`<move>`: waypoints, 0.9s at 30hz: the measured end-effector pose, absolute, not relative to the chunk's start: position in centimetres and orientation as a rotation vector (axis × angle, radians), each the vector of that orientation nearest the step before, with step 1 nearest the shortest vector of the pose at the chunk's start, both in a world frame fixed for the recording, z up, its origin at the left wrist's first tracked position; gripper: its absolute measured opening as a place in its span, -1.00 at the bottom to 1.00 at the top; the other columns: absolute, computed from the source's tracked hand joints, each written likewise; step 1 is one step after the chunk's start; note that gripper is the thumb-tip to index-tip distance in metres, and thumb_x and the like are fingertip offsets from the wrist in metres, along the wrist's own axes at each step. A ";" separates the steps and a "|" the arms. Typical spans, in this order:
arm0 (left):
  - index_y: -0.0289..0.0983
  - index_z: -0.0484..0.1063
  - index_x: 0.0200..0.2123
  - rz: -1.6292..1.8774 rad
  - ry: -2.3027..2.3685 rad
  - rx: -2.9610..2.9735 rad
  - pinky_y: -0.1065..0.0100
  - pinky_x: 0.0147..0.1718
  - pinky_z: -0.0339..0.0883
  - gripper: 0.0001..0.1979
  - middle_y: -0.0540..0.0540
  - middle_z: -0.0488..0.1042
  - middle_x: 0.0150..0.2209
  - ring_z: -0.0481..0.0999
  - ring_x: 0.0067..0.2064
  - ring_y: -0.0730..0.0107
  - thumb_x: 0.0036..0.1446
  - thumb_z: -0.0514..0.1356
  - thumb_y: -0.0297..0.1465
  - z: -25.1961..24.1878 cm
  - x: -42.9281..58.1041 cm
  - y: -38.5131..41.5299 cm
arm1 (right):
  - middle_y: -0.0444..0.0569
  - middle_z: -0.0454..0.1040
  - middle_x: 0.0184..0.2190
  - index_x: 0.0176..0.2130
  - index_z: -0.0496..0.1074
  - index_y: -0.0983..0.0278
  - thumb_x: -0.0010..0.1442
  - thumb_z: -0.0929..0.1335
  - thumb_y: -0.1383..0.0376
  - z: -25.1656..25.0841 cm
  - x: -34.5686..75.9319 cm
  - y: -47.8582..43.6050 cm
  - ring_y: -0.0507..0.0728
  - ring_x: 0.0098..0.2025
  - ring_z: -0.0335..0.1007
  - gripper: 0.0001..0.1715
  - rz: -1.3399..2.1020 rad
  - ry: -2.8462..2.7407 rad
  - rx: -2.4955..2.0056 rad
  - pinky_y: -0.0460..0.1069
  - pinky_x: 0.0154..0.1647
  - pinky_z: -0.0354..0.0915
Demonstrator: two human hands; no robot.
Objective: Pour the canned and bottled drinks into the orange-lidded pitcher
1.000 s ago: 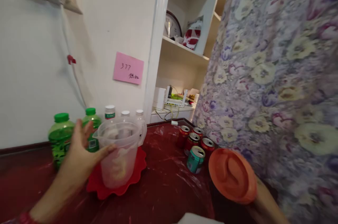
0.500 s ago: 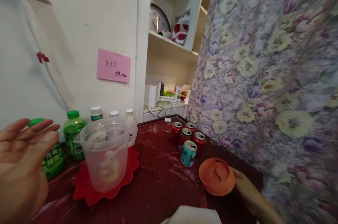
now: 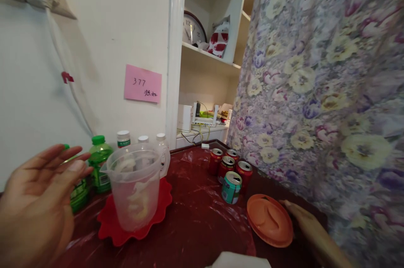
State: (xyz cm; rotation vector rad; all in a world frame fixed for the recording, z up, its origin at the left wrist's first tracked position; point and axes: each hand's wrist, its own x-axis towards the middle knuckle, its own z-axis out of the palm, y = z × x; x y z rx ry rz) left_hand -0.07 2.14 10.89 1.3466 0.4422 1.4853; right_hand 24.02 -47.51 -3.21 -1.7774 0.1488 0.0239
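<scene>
My right hand (image 3: pixel 299 216) grips the edge of a round orange lid (image 3: pixel 269 221) with a curved ridge across its face; the lid is tilted towards me over the table's right side, and most of the fingers are behind it. At the left, my left hand (image 3: pixel 44 200) is raised with its fingers stretched out and nothing in it, in front of a green bottle (image 3: pixel 79 195). To its right stands a clear plastic pitcher (image 3: pixel 135 200) with pale, yellowish contents, upright on a red wavy-edged tray (image 3: pixel 118 236).
Several drink cans, a teal can (image 3: pixel 232 188) in front, stand beyond the lid. Behind the pitcher are another green bottle (image 3: pixel 100 158) and white-capped bottles (image 3: pixel 163 152). A floral curtain (image 3: pixel 315 104) hangs along the right. A white object (image 3: pixel 241 260) shows at the bottom edge.
The whole view has shifted, moving things rightward in the picture. The orange lid has tipped, showing more of its face. My left hand stays raised beside the pitcher.
</scene>
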 end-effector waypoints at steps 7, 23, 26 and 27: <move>-0.08 0.54 -0.06 1.469 0.276 1.181 -0.37 0.34 -0.01 -0.59 -0.02 0.54 0.01 0.47 0.17 0.00 -0.03 0.42 -0.43 12.2 -0.6 -1.3 | 0.23 0.58 0.05 -0.13 0.55 0.27 -0.15 0.30 -0.23 -3.2 25.2 -48.0 0.45 0.20 0.41 -0.19 -0.053 -0.012 -2.201 0.22 0.32 0.17; -0.18 0.47 -0.09 1.424 0.295 1.208 0.23 0.11 0.29 -0.50 -0.01 0.51 -0.06 0.49 0.04 0.29 -0.15 0.47 -0.33 15.8 -1.0 -3.5 | 0.08 0.57 0.08 -0.02 0.58 0.16 0.12 0.31 -0.19 2.1 17.7 -41.0 0.29 0.09 0.52 -0.34 -0.136 -0.540 -2.101 0.07 0.04 0.46; -0.15 0.47 -0.04 1.427 0.250 1.306 0.21 0.14 0.29 -0.50 -0.03 0.52 -0.02 0.49 0.06 0.28 -0.09 0.46 -0.31 16.3 -1.0 -4.7 | 0.08 0.59 0.03 0.01 0.57 0.18 0.28 0.29 -0.06 2.4 14.9 -38.0 0.24 0.09 0.50 -0.48 -0.058 -0.800 -2.125 0.08 0.15 0.36; -0.14 0.47 -0.02 1.412 0.239 1.349 0.21 0.13 0.30 -0.50 -0.04 0.52 0.00 0.49 0.07 0.27 -0.07 0.45 -0.30 16.5 -0.9 -5.1 | 0.09 0.59 0.02 0.02 0.56 0.19 0.30 0.28 -0.02 2.6 14.2 -37.2 0.24 0.08 0.50 -0.50 0.022 -0.894 -2.153 0.08 0.13 0.36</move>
